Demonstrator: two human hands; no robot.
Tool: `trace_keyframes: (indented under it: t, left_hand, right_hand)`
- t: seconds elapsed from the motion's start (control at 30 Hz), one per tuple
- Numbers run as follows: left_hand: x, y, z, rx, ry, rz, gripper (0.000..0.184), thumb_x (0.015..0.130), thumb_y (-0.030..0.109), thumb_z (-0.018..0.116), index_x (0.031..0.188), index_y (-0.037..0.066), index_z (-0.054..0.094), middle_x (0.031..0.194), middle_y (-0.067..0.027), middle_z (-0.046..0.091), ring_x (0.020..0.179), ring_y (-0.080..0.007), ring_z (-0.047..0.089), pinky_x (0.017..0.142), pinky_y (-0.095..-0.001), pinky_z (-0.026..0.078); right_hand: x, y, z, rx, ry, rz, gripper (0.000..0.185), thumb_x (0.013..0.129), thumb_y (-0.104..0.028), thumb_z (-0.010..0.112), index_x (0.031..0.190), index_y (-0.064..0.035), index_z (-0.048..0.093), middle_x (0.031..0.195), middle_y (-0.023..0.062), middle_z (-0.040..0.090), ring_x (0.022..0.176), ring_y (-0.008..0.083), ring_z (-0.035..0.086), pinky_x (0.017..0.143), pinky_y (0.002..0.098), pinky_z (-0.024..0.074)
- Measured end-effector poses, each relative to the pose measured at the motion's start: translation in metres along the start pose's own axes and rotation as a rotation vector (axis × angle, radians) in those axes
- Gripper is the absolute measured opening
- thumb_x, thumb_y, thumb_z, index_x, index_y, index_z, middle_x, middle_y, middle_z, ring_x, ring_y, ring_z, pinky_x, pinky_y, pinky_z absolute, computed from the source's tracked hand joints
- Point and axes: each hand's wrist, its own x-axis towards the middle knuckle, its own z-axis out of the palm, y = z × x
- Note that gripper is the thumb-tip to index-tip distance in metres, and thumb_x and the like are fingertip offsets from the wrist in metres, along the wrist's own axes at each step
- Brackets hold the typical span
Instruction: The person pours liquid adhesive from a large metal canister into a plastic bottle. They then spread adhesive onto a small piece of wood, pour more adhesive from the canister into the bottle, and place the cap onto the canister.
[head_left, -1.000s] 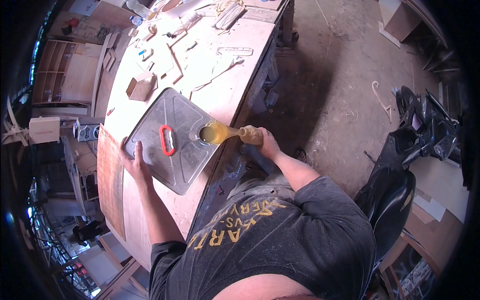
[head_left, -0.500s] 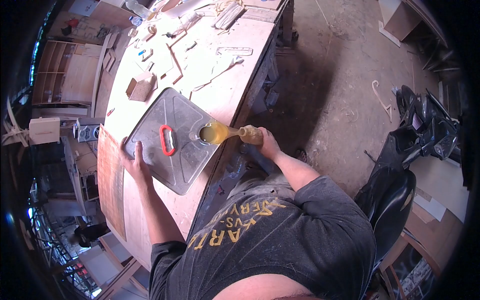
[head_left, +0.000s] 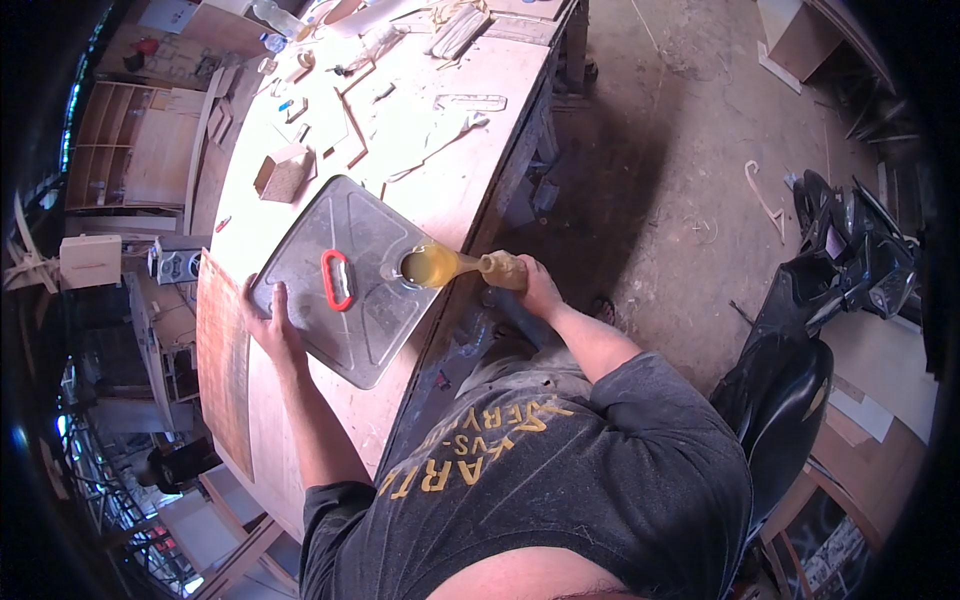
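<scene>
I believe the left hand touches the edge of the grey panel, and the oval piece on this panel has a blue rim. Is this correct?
Not entirely: the rim of the oval piece is red, not blue, as the head view shows. The rest is right: the left hand touches the edge of the grey panel.

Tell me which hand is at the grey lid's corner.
The left hand, at the grey lid; the right hand instead grips the tan end of the yellow container.
</scene>
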Motion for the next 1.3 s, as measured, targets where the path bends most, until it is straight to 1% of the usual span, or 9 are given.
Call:
trace_keyframes:
  t: [0.27, 0.47, 0.57, 0.87, 1.07, 1.17, 1.3]
  left_hand:
    - [-0.001, 0.004, 0.001, -0.008, -0.007, -0.003, 0.047, 0.095, 0.012, 0.072, 0.136, -0.007, 0.058, 0.133, -0.0189, 0.062, 0.126, -0.0282, 0.057, 0.113, -0.0387, 0.042]
    - [-0.003, 0.007, 0.002, -0.049, -0.006, -0.031, 0.046, 0.095, 0.011, 0.072, 0.136, -0.006, 0.059, 0.132, -0.0179, 0.062, 0.125, -0.027, 0.057, 0.112, -0.0377, 0.042]
    - [-0.002, 0.006, 0.002, -0.039, -0.008, -0.01, 0.046, 0.095, 0.01, 0.072, 0.136, -0.006, 0.059, 0.132, -0.0174, 0.062, 0.125, -0.0262, 0.057, 0.112, -0.0373, 0.043]
    - [-0.003, 0.006, 0.003, -0.041, -0.01, -0.015, 0.046, 0.095, 0.009, 0.071, 0.137, -0.006, 0.058, 0.134, -0.0172, 0.061, 0.124, -0.0254, 0.057, 0.109, -0.0359, 0.045]
    - [-0.004, 0.01, 0.004, -0.053, -0.014, -0.033, 0.046, 0.096, 0.009, 0.071, 0.137, -0.005, 0.058, 0.133, -0.0159, 0.06, 0.121, -0.0236, 0.058, 0.105, -0.0352, 0.048]
    - [-0.004, 0.013, 0.003, -0.02, -0.022, -0.023, 0.046, 0.096, 0.01, 0.071, 0.138, -0.005, 0.057, 0.133, -0.0156, 0.06, 0.12, -0.0234, 0.058, 0.103, -0.0351, 0.049]
    - [-0.006, 0.018, 0.005, -0.051, -0.015, -0.044, 0.046, 0.096, 0.01, 0.071, 0.137, -0.005, 0.058, 0.133, -0.016, 0.06, 0.12, -0.0238, 0.059, 0.103, -0.0349, 0.049]
  right_hand:
    - [-0.002, -0.002, 0.0, -0.009, -0.001, 0.0, 0.06, 0.084, -0.009, 0.076, 0.138, -0.0106, 0.051, 0.133, 0.0233, 0.063, 0.128, 0.0472, 0.056, 0.107, 0.0533, 0.0483]
    - [-0.001, -0.002, 0.001, 0.002, 0.0, 0.002, 0.059, 0.084, -0.008, 0.075, 0.138, -0.0105, 0.051, 0.134, 0.0233, 0.063, 0.129, 0.0469, 0.056, 0.108, 0.0528, 0.0483]
    - [-0.003, -0.005, -0.001, 0.01, 0.005, 0.006, 0.057, 0.084, -0.007, 0.074, 0.137, -0.0104, 0.052, 0.133, 0.0234, 0.063, 0.129, 0.047, 0.056, 0.108, 0.0529, 0.0483]
    - [-0.002, -0.003, -0.001, 0.0, 0.003, 0.01, 0.056, 0.084, -0.006, 0.072, 0.137, -0.0102, 0.052, 0.133, 0.0232, 0.063, 0.129, 0.0469, 0.056, 0.108, 0.0529, 0.0484]
    - [-0.001, 0.001, 0.003, 0.006, 0.023, -0.006, 0.056, 0.084, -0.006, 0.073, 0.136, -0.0104, 0.052, 0.132, 0.0228, 0.063, 0.127, 0.0473, 0.057, 0.107, 0.0533, 0.0487]
    - [-0.002, 0.002, 0.004, 0.008, 0.028, -0.011, 0.056, 0.084, -0.005, 0.073, 0.135, -0.0107, 0.052, 0.132, 0.0224, 0.064, 0.127, 0.0474, 0.057, 0.106, 0.0532, 0.0488]
    - [-0.001, 0.002, 0.003, 0.013, 0.017, -0.005, 0.057, 0.083, -0.005, 0.074, 0.135, -0.0107, 0.052, 0.131, 0.0221, 0.064, 0.127, 0.0474, 0.057, 0.106, 0.0531, 0.0489]
